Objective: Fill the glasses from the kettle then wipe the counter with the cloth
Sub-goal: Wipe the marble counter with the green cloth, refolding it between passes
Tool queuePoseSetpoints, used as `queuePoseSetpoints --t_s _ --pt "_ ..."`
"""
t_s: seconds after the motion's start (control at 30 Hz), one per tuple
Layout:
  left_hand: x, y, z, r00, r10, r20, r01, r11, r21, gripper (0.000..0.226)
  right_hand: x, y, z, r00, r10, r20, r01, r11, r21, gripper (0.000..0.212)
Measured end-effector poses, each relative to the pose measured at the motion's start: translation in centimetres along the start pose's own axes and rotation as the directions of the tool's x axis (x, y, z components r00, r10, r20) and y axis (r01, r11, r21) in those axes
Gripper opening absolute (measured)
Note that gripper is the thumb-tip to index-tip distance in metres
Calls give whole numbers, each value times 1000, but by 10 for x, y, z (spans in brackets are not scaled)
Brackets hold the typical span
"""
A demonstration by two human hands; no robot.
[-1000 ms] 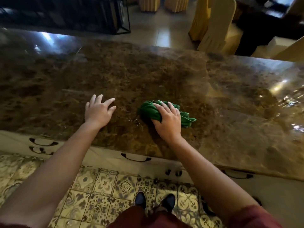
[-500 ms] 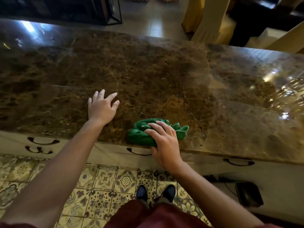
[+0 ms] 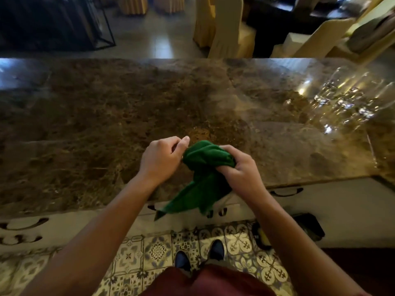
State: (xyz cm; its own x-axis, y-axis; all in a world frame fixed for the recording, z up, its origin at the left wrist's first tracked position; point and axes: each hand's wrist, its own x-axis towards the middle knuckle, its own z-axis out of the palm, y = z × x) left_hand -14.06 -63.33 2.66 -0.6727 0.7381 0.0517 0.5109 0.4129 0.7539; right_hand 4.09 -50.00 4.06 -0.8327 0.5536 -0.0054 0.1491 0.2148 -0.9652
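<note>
Both hands hold the green cloth (image 3: 205, 174) up over the counter's (image 3: 85, 124) near edge. The right hand (image 3: 239, 169) grips its bunched top, the left hand (image 3: 162, 159) pinches a fold, and the glasses (image 3: 346, 101) stand far right.

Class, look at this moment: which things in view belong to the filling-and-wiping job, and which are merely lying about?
Belonging to the job:
green cloth, gripped by the right hand and pinched by the left hand
glasses
marble counter

Just lying about:
covered chairs
dark object on the floor
patterned floor tiles
</note>
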Motion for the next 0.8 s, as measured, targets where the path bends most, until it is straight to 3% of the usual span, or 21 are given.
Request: queuePoseSetpoints --t_s 0.07,0.13,0.17,0.23,0.33,0.4,0.47,0.5,0.6,0.67,0.73,0.8 --pt "7 25 -4 942 -125 313 208 946 -250 69 6 -7 -14 992 -75 -100 74 997 -12 32" --pt "19 49 -10 776 -51 628 440 758 -482 83 14 -10 -28 959 -201 -199 171 973 -158 35" --pt "26 59 -10 731 12 682 494 681 -540 86 17 -10 -34 933 -284 -222 212 931 -298 38" --pt "46 81 -1 745 30 667 527 586 -615 83 24 -10 -44 889 -411 -201 257 812 -524 45" --pt "77 106 25 864 -83 497 457 548 -701 50 36 -8 -68 878 -454 -150 303 770 -562 50" --pt "97 120 38 911 -93 403 379 574 -726 29 42 -4 -94 920 -384 -81 314 844 -435 60" --pt "114 137 48 932 -58 357 317 606 -729 15 48 1 -123 952 -304 -40 296 945 -139 65" --pt "123 147 52 940 -35 338 283 630 -723 12 53 5 -136 961 -262 -86 267 962 52 61" --pt "152 175 64 950 56 308 187 688 -701 11 84 21 -172 960 99 -262 55 850 524 53" --pt "172 192 74 939 111 325 170 671 -721 11 111 26 -191 945 297 -139 -145 759 635 59" --pt "194 211 87 931 144 337 174 635 -752 13 134 28 -206 947 321 17 -231 643 730 57" --pt "220 224 101 934 132 333 186 616 -766 16 156 30 -224 956 285 66 -214 527 822 56"
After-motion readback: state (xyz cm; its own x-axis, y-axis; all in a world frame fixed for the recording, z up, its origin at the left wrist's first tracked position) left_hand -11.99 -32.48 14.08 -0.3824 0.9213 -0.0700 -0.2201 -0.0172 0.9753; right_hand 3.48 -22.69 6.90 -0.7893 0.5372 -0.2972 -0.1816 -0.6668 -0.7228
